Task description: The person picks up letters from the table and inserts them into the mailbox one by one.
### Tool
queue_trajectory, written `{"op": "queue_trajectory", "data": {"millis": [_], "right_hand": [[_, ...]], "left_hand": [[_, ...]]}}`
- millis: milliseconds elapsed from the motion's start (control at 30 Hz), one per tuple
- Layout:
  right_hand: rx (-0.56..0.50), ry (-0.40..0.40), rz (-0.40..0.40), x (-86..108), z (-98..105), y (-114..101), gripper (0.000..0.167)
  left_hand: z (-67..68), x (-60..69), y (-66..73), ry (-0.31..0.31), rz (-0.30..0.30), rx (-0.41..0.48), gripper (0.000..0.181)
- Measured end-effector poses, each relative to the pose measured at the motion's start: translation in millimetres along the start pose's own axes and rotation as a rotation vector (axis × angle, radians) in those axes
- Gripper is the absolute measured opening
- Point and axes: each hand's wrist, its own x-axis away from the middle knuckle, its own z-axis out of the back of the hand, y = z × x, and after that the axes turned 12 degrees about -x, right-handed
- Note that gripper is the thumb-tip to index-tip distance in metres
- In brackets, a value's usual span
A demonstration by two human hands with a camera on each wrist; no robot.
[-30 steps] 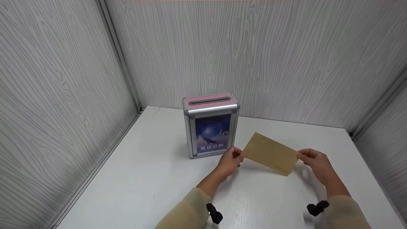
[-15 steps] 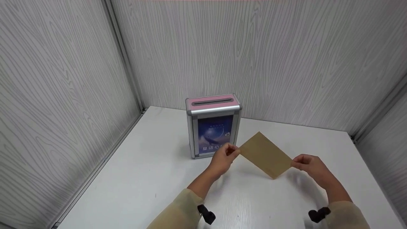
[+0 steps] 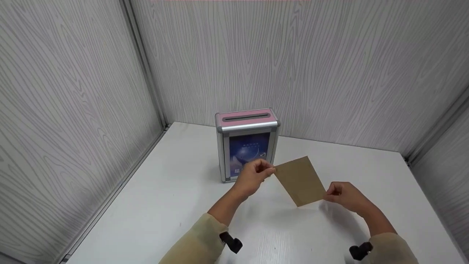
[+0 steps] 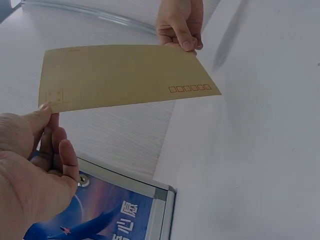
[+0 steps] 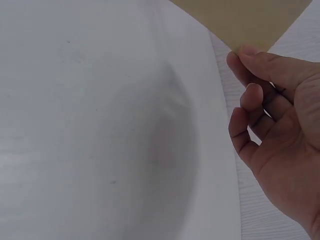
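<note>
A brown paper envelope [image 3: 301, 181] is held tilted above the table between both hands. Its face in the left wrist view shows a row of small red squares and faint stamp boxes on the envelope [image 4: 125, 75]. My left hand [image 3: 252, 177] pinches one corner between thumb and finger, in front of the box's lower right part. The right hand [image 3: 346, 197] pinches another corner, seen close up in the right wrist view with the other fingers of that hand [image 5: 280, 115] loosely bent. Behind the left hand stands a ballot-style box [image 3: 247, 126], upright, with a slot in its pink top.
The box has a silver frame, a blue printed front and a small lock [image 4: 83, 180]. It stands on a white table [image 3: 154, 205]. Grey wood-grain panels [image 3: 293, 66] close in the back and both sides.
The envelope has turned between the hands, its right end swinging down and to the left. My left hand has moved slightly up and left; the right hand has come lower and inward.
</note>
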Motion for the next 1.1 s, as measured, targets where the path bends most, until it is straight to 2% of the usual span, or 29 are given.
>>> {"op": "queue_trajectory", "data": {"millis": [233, 500, 667, 900, 1100], "right_hand": [[0.012, -0.027, 0.035, -1.8, -17.8, -10.2, 0.017], [-0.027, -0.062, 0.068, -4.5, -33.6, -16.9, 0.019], [0.0, -0.092, 0.074, -6.3, -42.8, -25.7, 0.02], [0.109, -0.144, 0.091, -5.8, -52.7, -43.4, 0.013], [0.162, -0.163, 0.087, -4.0, -52.5, -66.2, 0.022]], "left_hand": [[11.6, 3.9, 19.3, 0.005, -0.023, -0.043, 0.01], [21.8, 6.5, 31.2, 0.073, -0.053, -0.143, 0.009], [27.8, 8.6, 38.2, 0.098, -0.058, -0.138, 0.012], [37.5, 9.4, 41.9, 0.065, -0.087, -0.122, 0.014], [40.4, 12.6, 44.9, 0.044, -0.09, -0.133, 0.012]]}}
